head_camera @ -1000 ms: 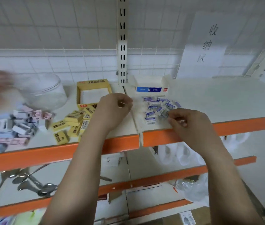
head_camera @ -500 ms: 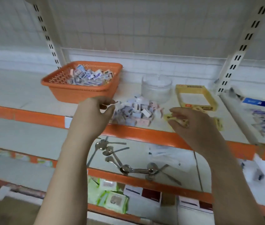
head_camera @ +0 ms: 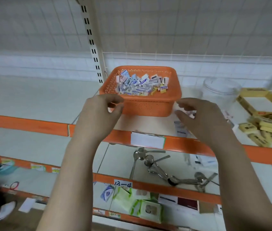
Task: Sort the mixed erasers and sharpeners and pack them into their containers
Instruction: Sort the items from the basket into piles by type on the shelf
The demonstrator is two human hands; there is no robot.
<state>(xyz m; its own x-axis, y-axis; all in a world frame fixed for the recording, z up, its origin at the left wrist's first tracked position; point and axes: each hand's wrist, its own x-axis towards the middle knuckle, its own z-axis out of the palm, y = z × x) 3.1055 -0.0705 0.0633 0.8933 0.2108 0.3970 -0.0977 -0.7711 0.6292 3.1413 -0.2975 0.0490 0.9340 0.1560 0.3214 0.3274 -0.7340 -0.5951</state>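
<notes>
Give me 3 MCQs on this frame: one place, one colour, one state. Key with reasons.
1. Where does the clear round plastic jar stand?
A. To the right of the orange perforated plastic basket
B. Inside that basket
C. On the shelf below, by the metal spoons

2. What colour are the wrapped erasers piled at the right edge?
A. Green
B. Yellow
C. Red

3. What is the left hand doing?
A. Gripping a spoon
B. Lying flat inside the basket
C. Hovering with curled fingers at the basket's front left corner, nothing visibly held

Key: 1 A, the jar is on the same shelf beside the basket. 2 B, the wrappers match the yellow cardboard box. 3 C, no item shows between its fingers; the right hand mirrors it.
</notes>
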